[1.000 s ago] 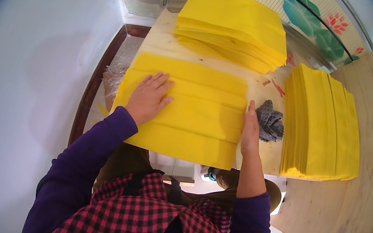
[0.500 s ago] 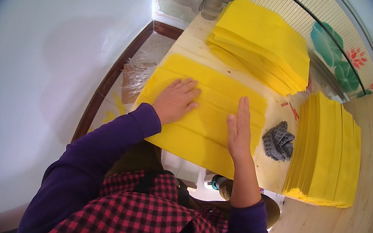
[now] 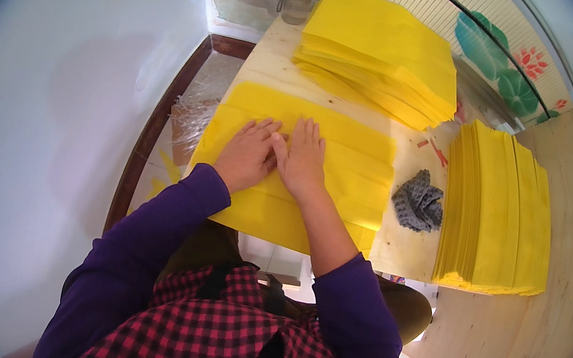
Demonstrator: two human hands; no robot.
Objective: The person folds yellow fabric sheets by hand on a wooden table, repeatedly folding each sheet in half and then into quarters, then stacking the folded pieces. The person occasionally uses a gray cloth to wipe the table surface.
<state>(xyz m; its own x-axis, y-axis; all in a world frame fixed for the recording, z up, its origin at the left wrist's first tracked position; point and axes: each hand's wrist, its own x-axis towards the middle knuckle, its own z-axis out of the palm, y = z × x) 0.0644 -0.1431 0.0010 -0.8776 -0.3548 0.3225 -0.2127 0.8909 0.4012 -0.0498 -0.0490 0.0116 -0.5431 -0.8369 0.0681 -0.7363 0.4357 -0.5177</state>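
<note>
Under my fingers lies a wide fanned layer of yellow paper sheets (image 3: 317,176) on the pale plywood table (image 3: 539,331). My left hand (image 3: 249,154) and right hand (image 3: 301,159) press flat on it side by side, thumbs touching, fingers loosely spread, gripping nothing. Right of my right fingertips sits a crumpled grey cloth (image 3: 419,200). Beyond it and ahead stand two stacks of yellow paper (image 3: 498,213).
</note>
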